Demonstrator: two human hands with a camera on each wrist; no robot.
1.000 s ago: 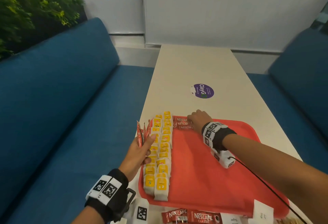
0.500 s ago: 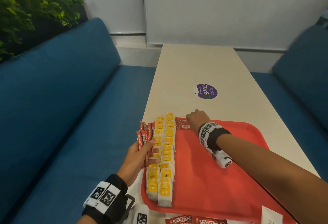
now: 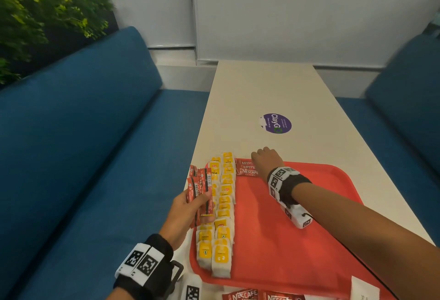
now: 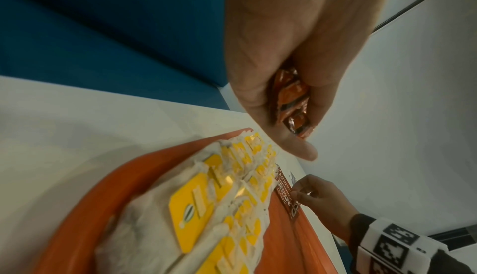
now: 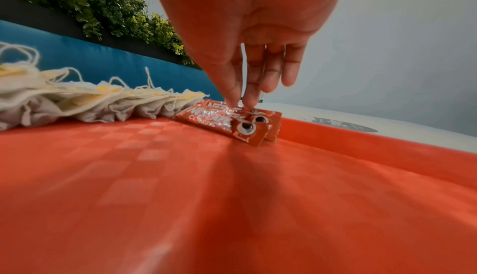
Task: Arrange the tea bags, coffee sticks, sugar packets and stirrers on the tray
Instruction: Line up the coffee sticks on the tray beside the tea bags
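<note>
A red tray [image 3: 309,240] lies on the white table. Two rows of yellow-tagged tea bags [image 3: 223,204] run along its left side. Up to three red coffee sticks [image 3: 247,171] lie side by side at the tray's far edge, next to the tea bags. My right hand [image 3: 264,159] reaches over them; in the right wrist view its thumb and index tips [image 5: 240,101] pinch the top of the farthest coffee stick [image 5: 222,123]. My left hand [image 3: 202,207] grips a bundle of several coffee sticks [image 3: 201,183] upright by the tray's left rim, above the tea bags [image 4: 206,197].
More coffee sticks [image 3: 262,296] and a white packet [image 3: 363,290] lie on the table in front of the tray. A purple sticker [image 3: 277,123] marks the table beyond it. Blue benches [image 3: 71,157] flank the table, and plants [image 3: 35,14] stand at the back left.
My right hand has stayed at the tray's far edge, shifting slightly over the laid coffee sticks. My left hand has kept its bundle beside the tea bags and tilted it a little.
</note>
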